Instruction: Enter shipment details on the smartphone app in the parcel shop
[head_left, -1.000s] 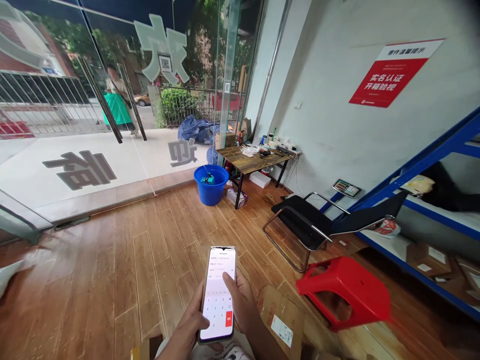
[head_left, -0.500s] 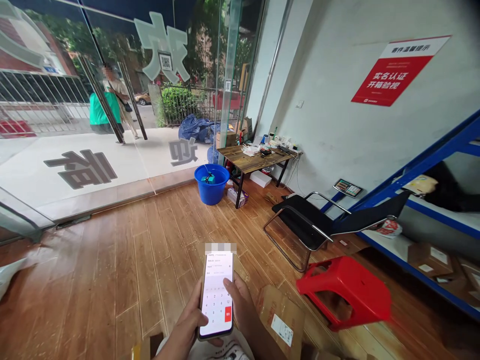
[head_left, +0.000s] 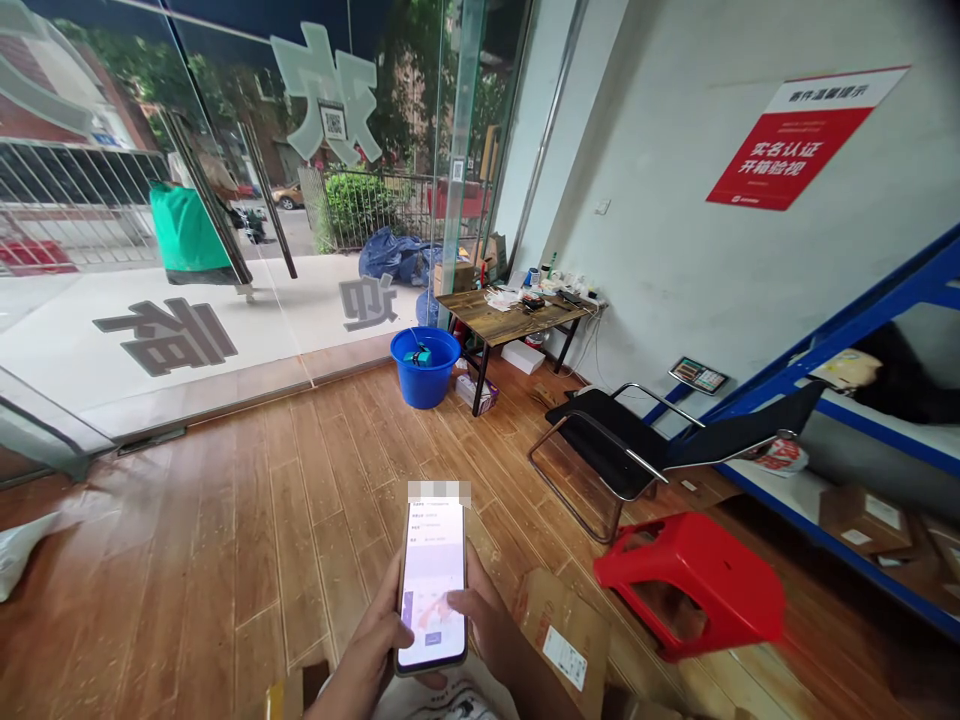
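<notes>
The phone (head_left: 433,590) stands between the left hand (head_left: 386,625) and right hand (head_left: 480,605), both gripping its sides, thumbs over the screen.

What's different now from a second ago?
Outside, the green bag moved left. The number keys vanished from the phone, and the thumb of the right hand slid lower. The left hand and right hand kept holding it; the red stool and blue tub stayed put.
</notes>
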